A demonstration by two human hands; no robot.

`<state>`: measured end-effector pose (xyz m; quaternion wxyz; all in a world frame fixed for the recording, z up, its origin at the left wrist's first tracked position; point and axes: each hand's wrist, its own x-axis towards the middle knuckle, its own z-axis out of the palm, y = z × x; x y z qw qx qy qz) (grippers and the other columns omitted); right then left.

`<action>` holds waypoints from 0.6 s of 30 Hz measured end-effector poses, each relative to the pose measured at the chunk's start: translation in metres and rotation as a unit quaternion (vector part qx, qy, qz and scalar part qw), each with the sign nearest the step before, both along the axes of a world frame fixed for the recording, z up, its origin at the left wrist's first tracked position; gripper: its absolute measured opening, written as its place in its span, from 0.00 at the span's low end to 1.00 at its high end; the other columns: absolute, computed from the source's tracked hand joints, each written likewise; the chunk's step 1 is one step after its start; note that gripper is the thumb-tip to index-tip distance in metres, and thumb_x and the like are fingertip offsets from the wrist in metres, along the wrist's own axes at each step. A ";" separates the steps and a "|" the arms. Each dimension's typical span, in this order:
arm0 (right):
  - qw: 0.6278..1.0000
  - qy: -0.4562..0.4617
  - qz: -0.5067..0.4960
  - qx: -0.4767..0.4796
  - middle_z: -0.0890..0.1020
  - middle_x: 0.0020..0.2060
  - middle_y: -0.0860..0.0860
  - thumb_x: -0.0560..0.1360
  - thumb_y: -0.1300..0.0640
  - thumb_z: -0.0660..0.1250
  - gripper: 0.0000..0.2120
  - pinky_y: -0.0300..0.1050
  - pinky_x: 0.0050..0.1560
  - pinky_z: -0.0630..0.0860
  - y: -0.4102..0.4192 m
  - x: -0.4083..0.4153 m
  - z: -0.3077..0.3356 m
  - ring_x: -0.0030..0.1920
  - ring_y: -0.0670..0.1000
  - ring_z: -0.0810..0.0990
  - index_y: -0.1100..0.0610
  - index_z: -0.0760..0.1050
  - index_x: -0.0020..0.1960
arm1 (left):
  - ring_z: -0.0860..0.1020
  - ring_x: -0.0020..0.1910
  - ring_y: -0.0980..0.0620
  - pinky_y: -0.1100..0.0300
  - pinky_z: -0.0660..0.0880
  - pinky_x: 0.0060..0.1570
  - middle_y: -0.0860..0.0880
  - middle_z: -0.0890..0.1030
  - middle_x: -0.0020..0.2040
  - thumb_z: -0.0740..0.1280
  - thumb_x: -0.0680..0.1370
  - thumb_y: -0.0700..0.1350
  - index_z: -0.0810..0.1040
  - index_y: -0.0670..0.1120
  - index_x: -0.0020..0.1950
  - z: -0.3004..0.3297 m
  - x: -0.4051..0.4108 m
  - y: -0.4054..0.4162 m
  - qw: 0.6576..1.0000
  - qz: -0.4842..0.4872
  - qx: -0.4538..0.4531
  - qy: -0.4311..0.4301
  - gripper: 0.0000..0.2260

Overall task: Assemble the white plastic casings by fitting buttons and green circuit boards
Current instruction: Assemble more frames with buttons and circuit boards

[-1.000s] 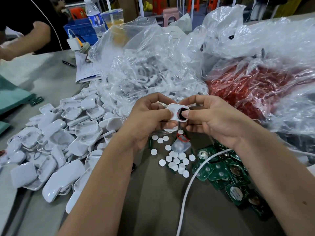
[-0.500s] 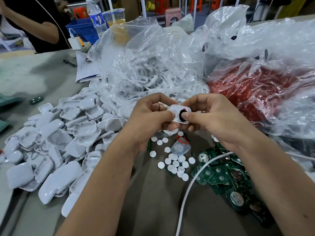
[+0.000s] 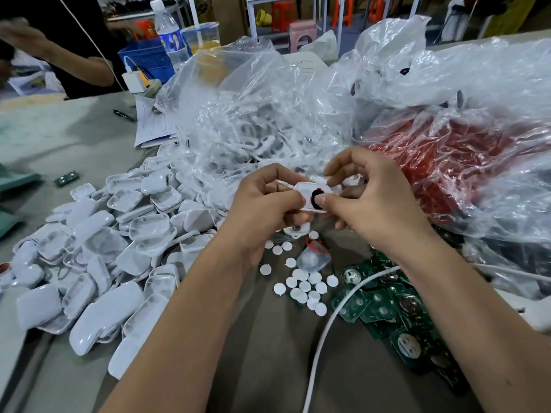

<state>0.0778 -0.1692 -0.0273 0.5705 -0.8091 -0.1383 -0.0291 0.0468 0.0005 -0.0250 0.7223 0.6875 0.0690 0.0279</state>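
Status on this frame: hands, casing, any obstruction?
Left hand and right hand both grip one white casing; right thumb presses its black ring. White cable lies over the circuit boards; nothing blocking.

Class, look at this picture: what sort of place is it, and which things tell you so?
Probably a small assembly workshop: a heap of white casings, loose green circuit boards and bulk parts bags crowd one shared table.

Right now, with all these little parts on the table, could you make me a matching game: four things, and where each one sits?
Things:
1. white casing
2. white buttons
3. green circuit boards
4. water bottle

Places:
A. far left, beside a blue basket
B. loose on the table below the hands
C. held between both hands
D. heaped under the right forearm

Pairs: 1-C, 2-B, 3-D, 4-A
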 end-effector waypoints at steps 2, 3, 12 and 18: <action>0.993 -0.086 -0.003 -0.083 0.82 0.45 0.49 0.72 0.61 0.81 0.11 0.39 0.38 0.81 0.001 -0.002 0.002 0.35 0.46 0.85 0.48 0.81 0.46 | 0.78 0.29 0.53 0.65 0.77 0.32 0.46 0.75 0.36 0.65 0.75 0.25 0.80 0.39 0.47 0.001 0.000 0.001 1.000 0.003 -0.017 0.008 0.10; 0.984 -0.129 0.004 -0.122 0.82 0.46 0.48 0.73 0.59 0.80 0.09 0.34 0.42 0.78 0.002 -0.001 0.002 0.38 0.44 0.84 0.48 0.83 0.46 | 0.79 0.29 0.53 0.65 0.76 0.31 0.46 0.76 0.36 0.65 0.76 0.26 0.80 0.40 0.46 0.001 0.000 0.002 0.999 0.005 -0.030 0.012 0.11; 0.918 -0.309 0.090 -0.232 0.81 0.55 0.45 0.72 0.47 0.75 0.14 0.33 0.60 0.66 -0.004 -0.002 0.009 0.60 0.44 0.69 0.53 0.87 0.54 | 0.77 0.27 0.53 0.68 0.75 0.28 0.44 0.82 0.35 0.62 0.75 0.29 0.83 0.43 0.41 0.005 0.003 0.022 0.977 -0.043 -0.198 0.060 0.13; 0.904 -0.367 0.115 -0.189 0.86 0.49 0.46 0.71 0.63 0.80 0.08 0.42 0.58 0.75 0.005 -0.008 0.008 0.57 0.48 0.78 0.59 0.86 0.49 | 0.74 0.24 0.55 0.69 0.75 0.26 0.44 0.79 0.33 0.62 0.72 0.30 0.86 0.42 0.37 0.004 0.003 0.026 0.960 -0.065 -0.259 0.086 0.14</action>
